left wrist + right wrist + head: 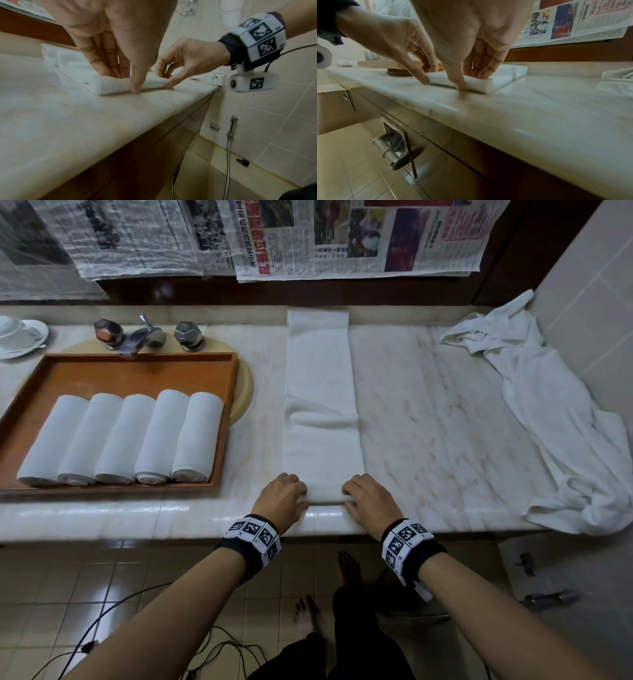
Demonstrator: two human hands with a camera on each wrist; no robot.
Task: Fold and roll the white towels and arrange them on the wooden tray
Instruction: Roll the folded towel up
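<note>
Towel: folded strip [322, 392] on surface [445, 405], near end rolled.
Left hand [281, 498]: pinches roll.
Right hand [370, 501]: pinches roll.

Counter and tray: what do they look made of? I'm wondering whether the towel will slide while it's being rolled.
The counter looks like polished pale marble or a similar stone: faint pinkish veins, glossy reflections along its front edge. The tray looks like reddish-brown wood with a smooth satin finish. The strip towel looks like soft white terry, so it may slip on the slick stone.
</note>
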